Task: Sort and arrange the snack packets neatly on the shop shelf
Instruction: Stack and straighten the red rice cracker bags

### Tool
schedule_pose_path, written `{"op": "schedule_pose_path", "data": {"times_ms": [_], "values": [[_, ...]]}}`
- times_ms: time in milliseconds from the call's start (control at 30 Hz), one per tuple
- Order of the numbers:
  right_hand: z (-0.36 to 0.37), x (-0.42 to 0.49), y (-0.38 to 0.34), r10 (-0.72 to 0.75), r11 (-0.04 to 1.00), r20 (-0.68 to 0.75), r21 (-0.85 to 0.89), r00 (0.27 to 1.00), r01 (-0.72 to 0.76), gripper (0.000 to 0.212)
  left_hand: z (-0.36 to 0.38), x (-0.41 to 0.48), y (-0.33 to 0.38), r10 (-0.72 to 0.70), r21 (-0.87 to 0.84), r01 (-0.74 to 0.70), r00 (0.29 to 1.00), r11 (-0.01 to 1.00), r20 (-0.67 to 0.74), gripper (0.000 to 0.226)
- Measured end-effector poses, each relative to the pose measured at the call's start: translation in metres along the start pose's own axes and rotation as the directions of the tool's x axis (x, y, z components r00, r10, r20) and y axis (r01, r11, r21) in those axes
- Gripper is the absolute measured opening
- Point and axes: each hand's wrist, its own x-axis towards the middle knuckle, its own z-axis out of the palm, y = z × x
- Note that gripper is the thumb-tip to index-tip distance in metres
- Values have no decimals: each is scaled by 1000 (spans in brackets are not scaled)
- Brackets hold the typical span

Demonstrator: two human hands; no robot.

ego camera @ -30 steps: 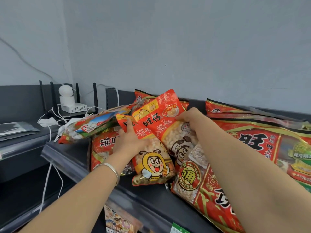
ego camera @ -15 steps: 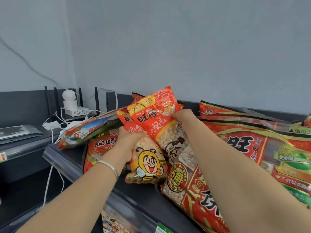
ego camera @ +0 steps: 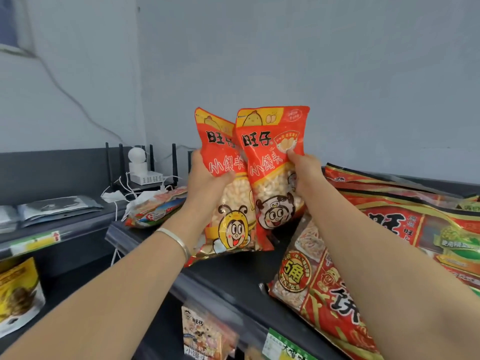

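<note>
Left hand (ego camera: pixel 207 185) grips the glossy bee packet (ego camera: pixel 228 193); right hand (ego camera: pixel 305 175) grips the crinkly cow packet (ego camera: pixel 272 167), both upright above the dark shelf (ego camera: pixel 233 276).

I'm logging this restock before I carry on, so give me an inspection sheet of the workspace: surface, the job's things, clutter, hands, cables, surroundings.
Surface: dark shelf, bare strip along its front.
Job's things: bee packet and cow packet held upright and overlapping; large red packets heaped on the right; multicoloured packet lying at the left end.
Clutter: white camera on a router; flat grey bags on the neighbouring shelf.
Hands: left hand grips the bee packet; right hand grips the cow packet.
Cables: white cables tangled beside the router; wall cable running down the wall.
Surroundings: grey wall; lower-shelf packets; yellow pouch at lower left.
</note>
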Motion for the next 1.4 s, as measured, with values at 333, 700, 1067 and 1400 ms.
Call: {"op": "schedule_pose_path", "data": {"times_ms": [333, 700, 1067, 1400], "values": [[32, -57, -55, -233, 969, -129, -118, 964, 218, 18, -58, -16, 7, -249, -325, 228, 968, 918, -24, 56], [9, -128, -53, -380, 864, -273, -445, 884, 235, 28, -66, -52, 10, -179, -304, 179, 983, 936, 27, 53], [-88, -181, -95, -451, 795, -437, -593, 778, 128, 33, 1, -104, 55, -156, -431, 239, 963, 870, 219, 51], [-206, -236, -161, -463, 805, -534, -588, 708, 83, 38, 78, -166, 121, -99, -397, 275, 907, 876, 409, 54]]}}
